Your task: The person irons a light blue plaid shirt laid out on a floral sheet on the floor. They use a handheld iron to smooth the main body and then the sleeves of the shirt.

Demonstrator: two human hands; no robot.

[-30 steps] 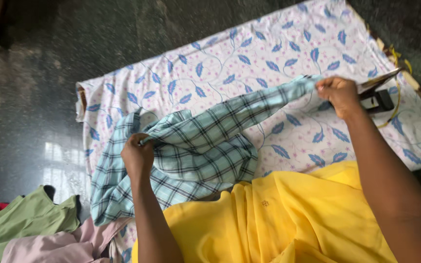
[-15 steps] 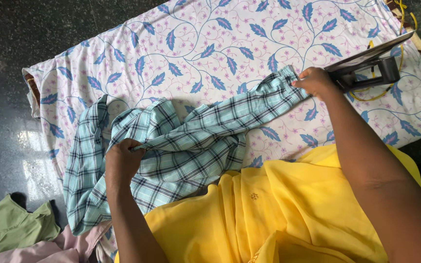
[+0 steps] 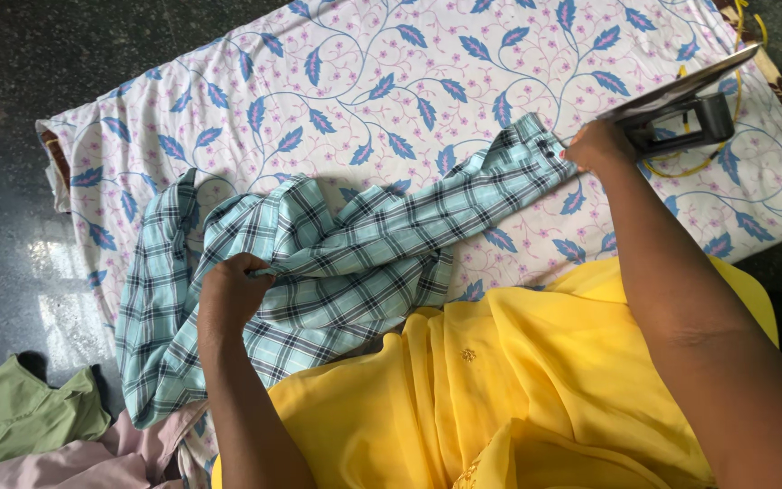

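Sleeve drawn tauter, pointing upper right; both hands' fingers apparently pinching shirt.

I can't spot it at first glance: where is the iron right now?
The iron stands tipped up at the upper right of the head view, on the floral sheet, just beyond the right hand.

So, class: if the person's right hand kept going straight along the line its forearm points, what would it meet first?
Probably the black-handled clothes iron standing on its heel just beyond the right hand, which pinches the checked shirt's cuff; depth is uncertain.
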